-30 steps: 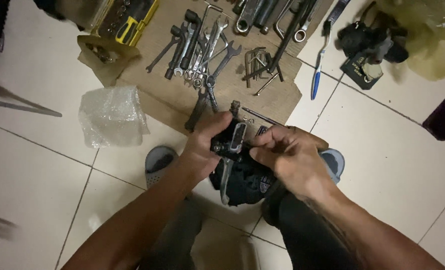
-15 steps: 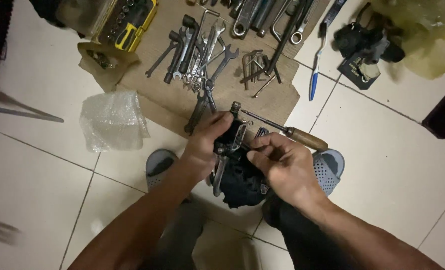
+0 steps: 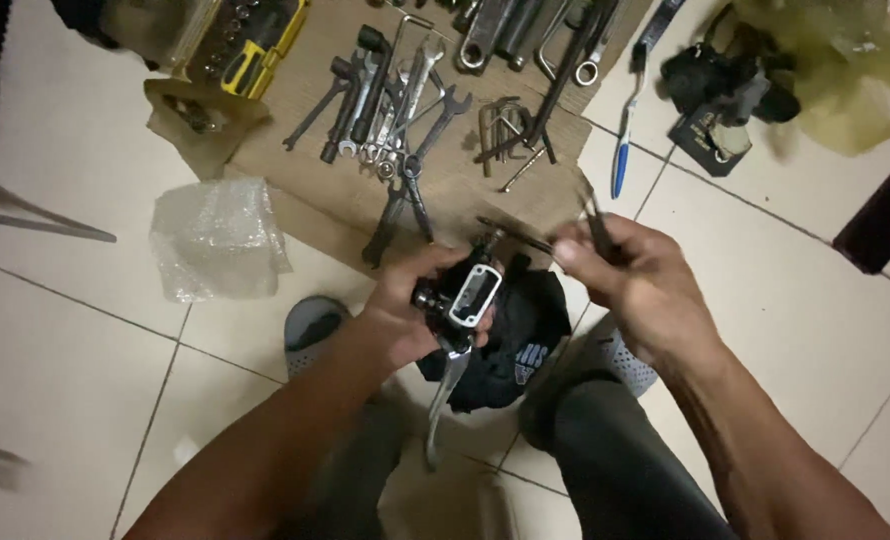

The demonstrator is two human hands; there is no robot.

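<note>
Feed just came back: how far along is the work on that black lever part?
Apparently done: the black lever assembly shows an open pale rectangular top, no cover on it. In hand: left hand grips it over a dark cloth; right hand holds a thin dark tool, blurred. Left: the top remains uncovered.

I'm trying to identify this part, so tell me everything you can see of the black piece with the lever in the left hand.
The lever assembly is a black, metal-looking block with a pale rectangular window framed in silver on top. A long grey lever hangs from it toward the person's legs. The left hand grips it from the side, above a dark cloth. The right hand is apart from it.
</note>
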